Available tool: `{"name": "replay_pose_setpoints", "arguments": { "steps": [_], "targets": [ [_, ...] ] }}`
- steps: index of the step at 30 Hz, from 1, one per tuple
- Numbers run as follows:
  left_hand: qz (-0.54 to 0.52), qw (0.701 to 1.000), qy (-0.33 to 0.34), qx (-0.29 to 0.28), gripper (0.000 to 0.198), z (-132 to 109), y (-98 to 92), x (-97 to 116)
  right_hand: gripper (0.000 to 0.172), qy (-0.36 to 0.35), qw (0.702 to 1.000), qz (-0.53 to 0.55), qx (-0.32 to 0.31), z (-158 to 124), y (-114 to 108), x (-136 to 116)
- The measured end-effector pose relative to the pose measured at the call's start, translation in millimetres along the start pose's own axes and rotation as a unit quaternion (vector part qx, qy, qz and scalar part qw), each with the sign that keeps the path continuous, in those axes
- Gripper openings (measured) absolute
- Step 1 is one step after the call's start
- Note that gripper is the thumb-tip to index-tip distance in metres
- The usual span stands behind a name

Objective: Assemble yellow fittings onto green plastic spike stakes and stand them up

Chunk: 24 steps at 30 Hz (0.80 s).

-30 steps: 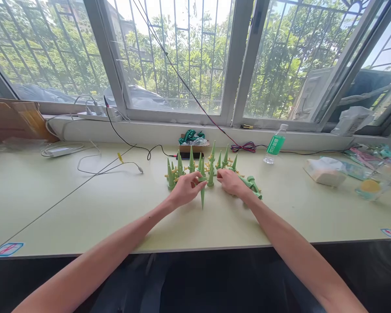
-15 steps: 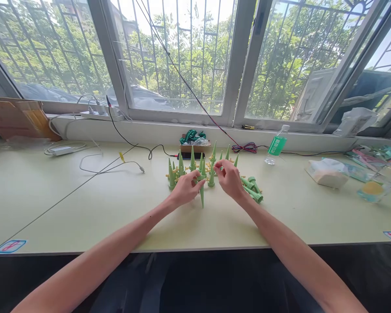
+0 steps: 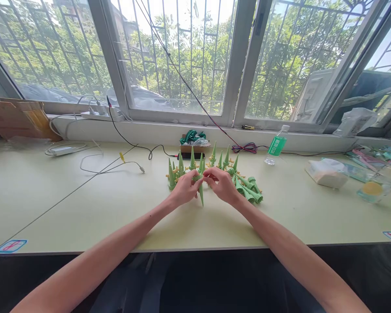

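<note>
My left hand (image 3: pixel 186 188) is closed around a green plant watering spike (image 3: pixel 201 196), whose tapered tip points down above the table. Thumb and fingertips of my right hand (image 3: pixel 222 184) are pinched together at the upper end of that spike, touching it or very close; anything small between them is hidden. Behind both hands stand several green watering spikes (image 3: pixel 192 160), upright with points up and yellow valve pieces around them. Beside my right hand lies a pile of loose green spikes (image 3: pixel 249 191), on their sides with ribbed ends outward.
At the back, a small box (image 3: pixel 195 145) of green and clear wrapping stands behind a black phone (image 3: pixel 190 156). A water bottle (image 3: pixel 276 147) and a tissue pack (image 3: pixel 326 172) are to the right. Cables (image 3: pixel 117 164) cross the left of the table (image 3: pixel 101 213).
My right hand has moved left and slightly down from the standing spikes, and its fingertips now meet the spike in my left hand. The left hand has barely moved.
</note>
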<state>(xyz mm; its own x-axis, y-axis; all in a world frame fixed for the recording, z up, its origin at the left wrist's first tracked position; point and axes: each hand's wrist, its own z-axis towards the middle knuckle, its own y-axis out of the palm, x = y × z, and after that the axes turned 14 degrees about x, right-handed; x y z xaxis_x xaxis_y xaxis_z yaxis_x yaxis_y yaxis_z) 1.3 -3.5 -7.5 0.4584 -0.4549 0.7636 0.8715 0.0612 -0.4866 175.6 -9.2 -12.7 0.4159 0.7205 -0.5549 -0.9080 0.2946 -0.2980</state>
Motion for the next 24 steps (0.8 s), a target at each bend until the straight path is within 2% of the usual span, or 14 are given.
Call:
{"name": "replay_pose_setpoints", "arguments": {
  "steps": [13,18,24],
  "targets": [
    [-0.074,0.997,-0.016,0.002,0.033,2.0,0.1,-0.6,0.014,-0.02,1.0,0.013,0.001,-0.2,1.3,-2.8],
    [-0.126,0.991,-0.037,-0.02,0.036,2.4,0.7,1.5,0.014,-0.003,1.0,0.006,-0.009,-0.6,1.8,-1.3],
    [-0.148,0.987,-0.064,-0.026,0.038,2.7,1.2,2.6,0.013,0.026,0.999,0.034,0.01,-0.1,3.4,2.0]
  ]
}}
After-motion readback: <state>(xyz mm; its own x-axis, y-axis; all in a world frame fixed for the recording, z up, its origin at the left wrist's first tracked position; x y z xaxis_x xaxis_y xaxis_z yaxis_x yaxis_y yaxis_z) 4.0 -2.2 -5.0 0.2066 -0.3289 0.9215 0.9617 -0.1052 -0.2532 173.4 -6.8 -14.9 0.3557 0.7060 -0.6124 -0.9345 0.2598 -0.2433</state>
